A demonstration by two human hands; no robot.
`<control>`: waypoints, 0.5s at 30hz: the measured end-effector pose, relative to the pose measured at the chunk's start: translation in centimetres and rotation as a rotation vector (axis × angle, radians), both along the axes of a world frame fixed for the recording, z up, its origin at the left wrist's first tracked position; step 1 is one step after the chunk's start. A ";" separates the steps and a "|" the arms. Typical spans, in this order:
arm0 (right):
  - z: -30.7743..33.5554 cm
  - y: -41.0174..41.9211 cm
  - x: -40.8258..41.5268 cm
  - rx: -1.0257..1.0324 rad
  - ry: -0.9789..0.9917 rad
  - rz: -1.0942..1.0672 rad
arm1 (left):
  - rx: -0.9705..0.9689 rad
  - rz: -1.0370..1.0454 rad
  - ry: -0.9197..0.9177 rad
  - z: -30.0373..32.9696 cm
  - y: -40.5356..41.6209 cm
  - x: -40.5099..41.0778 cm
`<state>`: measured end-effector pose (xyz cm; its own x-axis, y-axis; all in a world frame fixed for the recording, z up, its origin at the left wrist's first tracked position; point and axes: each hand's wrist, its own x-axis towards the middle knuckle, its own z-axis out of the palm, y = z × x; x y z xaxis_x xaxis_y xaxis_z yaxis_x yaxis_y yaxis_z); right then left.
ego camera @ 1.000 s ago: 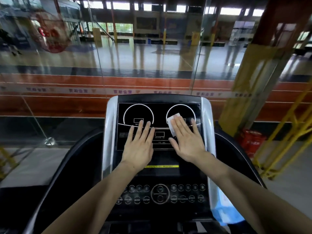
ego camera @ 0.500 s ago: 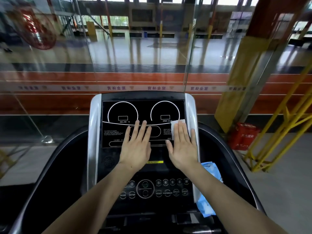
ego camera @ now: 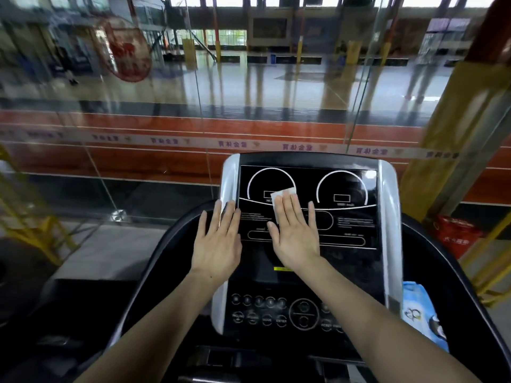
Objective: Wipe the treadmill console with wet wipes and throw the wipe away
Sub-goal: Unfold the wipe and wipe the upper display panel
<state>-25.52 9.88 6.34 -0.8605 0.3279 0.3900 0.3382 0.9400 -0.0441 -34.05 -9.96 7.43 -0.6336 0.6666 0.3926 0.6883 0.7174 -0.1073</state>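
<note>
Flat right grip [ego camera: 294, 230] atop wipe [ego camera: 282, 196]

Most of the wet wipe [ego camera: 282, 195] is hidden beneath the right hand [ego camera: 294, 233]; only its upper edge shows past the fingertips. The left hand [ego camera: 218, 241] covers part of the console's [ego camera: 345, 217] silver left rail. Small print on the black display panel is too blurred to read. Button labels near the console's lower edge are illegible. The blue wipes pack [ego camera: 423, 316], beside the console's right edge, is partly hidden behind it.
</note>
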 end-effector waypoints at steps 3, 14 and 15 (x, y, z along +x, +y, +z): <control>0.8 -2.0 -2.6 0.051 -0.003 0.092 | -0.024 0.008 -0.027 -0.2 -2.3 -1.5; -0.8 -1.9 -0.8 0.312 -0.088 0.316 | -0.027 -0.033 -0.042 -0.6 -2.6 -1.3; -0.8 -1.4 -0.3 0.327 -0.095 0.312 | -0.013 -0.026 -0.040 -0.6 -2.3 -1.1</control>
<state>-25.81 8.52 5.50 -0.9353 -0.0795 0.3449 0.0254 0.9569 0.2894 -35.11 -12.30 6.79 -0.6311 0.6880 0.3583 0.7105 0.6980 -0.0888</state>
